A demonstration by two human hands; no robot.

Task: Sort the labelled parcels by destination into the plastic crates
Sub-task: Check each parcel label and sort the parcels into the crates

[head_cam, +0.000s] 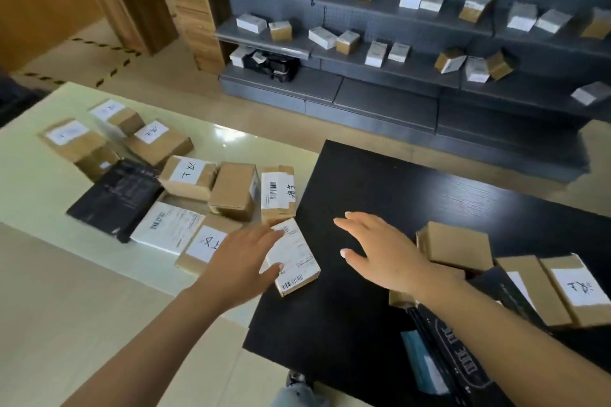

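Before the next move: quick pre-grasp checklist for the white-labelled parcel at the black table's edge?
1. Left hand on the white-labelled parcel: thumb and fingertips touch it, grip not closed. Not ok.
2. Right hand free: open above the black table, holding nothing. Ok.
3. Parcel supported: lies flat on the table's left edge. Ok.
4. Destination readable: label print too small. Cannot tell.
5. Plastic crates in view: none seen. Not ok.
6. Neighbouring upright barcode box: close, contact unclear. Cannot tell.
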